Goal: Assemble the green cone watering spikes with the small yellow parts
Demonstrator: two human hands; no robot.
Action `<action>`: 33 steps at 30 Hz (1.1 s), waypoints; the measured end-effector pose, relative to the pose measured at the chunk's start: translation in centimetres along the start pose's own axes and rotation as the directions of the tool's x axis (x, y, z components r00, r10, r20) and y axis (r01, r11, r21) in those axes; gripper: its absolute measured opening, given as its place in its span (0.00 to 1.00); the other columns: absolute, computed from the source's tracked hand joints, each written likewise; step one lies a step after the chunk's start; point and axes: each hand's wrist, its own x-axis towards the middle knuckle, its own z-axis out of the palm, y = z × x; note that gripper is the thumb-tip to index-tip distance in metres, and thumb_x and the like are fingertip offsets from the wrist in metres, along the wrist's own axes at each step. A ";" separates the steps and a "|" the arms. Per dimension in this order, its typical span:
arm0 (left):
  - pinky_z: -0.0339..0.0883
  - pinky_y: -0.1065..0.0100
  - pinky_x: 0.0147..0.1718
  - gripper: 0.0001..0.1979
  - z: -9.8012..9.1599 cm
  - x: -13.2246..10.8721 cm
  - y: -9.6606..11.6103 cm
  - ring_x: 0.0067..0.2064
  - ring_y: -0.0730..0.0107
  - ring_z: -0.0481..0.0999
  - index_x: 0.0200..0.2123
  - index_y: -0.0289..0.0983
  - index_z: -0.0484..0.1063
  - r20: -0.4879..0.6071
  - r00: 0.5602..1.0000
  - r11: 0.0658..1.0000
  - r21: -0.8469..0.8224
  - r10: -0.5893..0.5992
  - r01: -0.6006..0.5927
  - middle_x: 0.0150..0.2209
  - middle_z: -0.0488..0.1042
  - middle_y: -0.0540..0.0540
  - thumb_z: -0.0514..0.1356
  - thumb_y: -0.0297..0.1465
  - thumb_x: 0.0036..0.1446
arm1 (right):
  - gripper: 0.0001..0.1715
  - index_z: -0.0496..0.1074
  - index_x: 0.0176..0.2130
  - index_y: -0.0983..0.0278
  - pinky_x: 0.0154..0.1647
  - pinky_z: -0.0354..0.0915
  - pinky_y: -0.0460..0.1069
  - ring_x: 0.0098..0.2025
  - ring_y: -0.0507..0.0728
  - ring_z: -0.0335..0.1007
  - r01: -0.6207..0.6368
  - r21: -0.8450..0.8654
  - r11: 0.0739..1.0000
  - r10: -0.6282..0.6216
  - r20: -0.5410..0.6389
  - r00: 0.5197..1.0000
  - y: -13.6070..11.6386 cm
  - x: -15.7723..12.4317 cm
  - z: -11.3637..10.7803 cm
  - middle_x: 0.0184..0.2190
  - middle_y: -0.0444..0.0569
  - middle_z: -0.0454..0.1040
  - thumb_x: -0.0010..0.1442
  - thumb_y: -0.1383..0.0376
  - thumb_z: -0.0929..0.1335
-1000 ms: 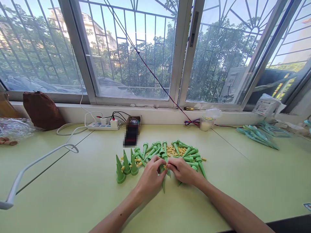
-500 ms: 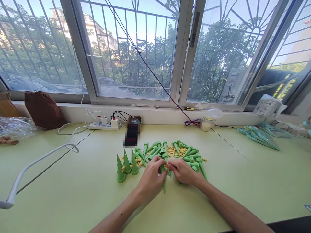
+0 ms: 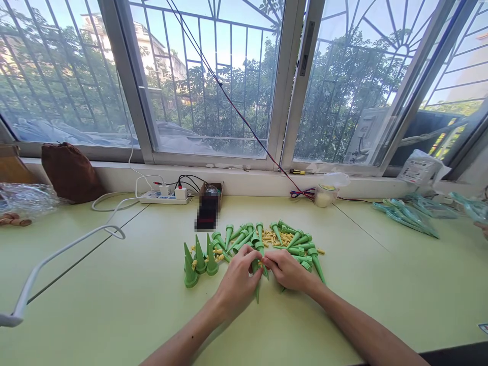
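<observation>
My left hand (image 3: 239,272) is closed around a green plastic spike (image 3: 257,295), its pointed end hanging down below the fingers. My right hand (image 3: 287,269) is pinched, its fingertips meeting the left hand's at the top of that spike. A bit of yellow (image 3: 260,264) shows between the two hands; what the right fingertips hold is hidden. Just beyond lie several loose green spikes (image 3: 295,238) with wide ridged caps, around a heap of small yellow pegs (image 3: 270,237). Left of my hands, several spikes (image 3: 199,259) stand point up, yellow pegs among them.
A white cable arm (image 3: 34,274) reaches over the table's left side. Along the window sit a power strip (image 3: 163,197), a small box (image 3: 213,190), a jar (image 3: 325,195) and teal plastic bags (image 3: 406,216). Part of another person's hand (image 3: 483,229) seems to show at the right edge.
My hands keep the same grip and place. At the far right edge, a teal bag has come further into view, with what looks like another person's hand near it.
</observation>
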 end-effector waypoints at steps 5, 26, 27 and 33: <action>0.67 0.67 0.34 0.05 0.0 0.1 0.1 0.32 0.71 0.70 0.38 0.38 0.72 -0.006 1.000 1.000 -0.018 -0.004 0.004 0.39 0.68 0.47 0.57 0.27 0.60 | 0.21 0.55 0.25 0.62 0.27 0.49 0.47 0.24 0.51 0.52 -0.006 0.039 0.999 0.008 -0.043 0.999 0.3 0.1 -0.1 0.21 0.41 0.59 0.70 0.62 0.59; 0.74 0.71 0.32 0.23 -0.2 -0.1 0.2 0.33 0.76 0.73 0.51 0.41 0.71 0.023 0.995 0.985 -0.144 0.100 -0.096 0.54 0.65 0.42 0.57 0.19 0.52 | 0.27 0.61 0.24 0.63 0.28 0.53 0.47 0.23 0.51 0.58 -0.042 0.169 0.985 0.076 -0.198 0.977 0.4 0.3 -0.3 0.19 0.42 0.64 0.72 0.55 0.56; 0.75 0.70 0.32 0.21 -0.1 -0.1 0.1 0.32 0.76 0.72 0.50 0.41 0.71 0.015 0.995 0.986 -0.135 0.099 -0.096 0.54 0.65 0.42 0.58 0.21 0.53 | 0.27 0.61 0.24 0.63 0.28 0.52 0.47 0.23 0.51 0.57 -0.042 0.170 0.985 0.075 -0.194 0.978 0.3 0.3 -0.3 0.19 0.42 0.63 0.72 0.55 0.56; 0.72 0.69 0.32 0.10 0.0 0.1 -0.1 0.30 0.75 0.70 0.46 0.42 0.72 -0.020 0.992 0.989 -0.070 0.128 -0.130 0.47 0.71 0.45 0.57 0.28 0.62 | 0.26 0.60 0.24 0.63 0.28 0.52 0.47 0.23 0.51 0.56 -0.011 0.174 0.985 0.040 -0.163 0.986 0.1 0.3 -0.3 0.20 0.41 0.63 0.72 0.56 0.57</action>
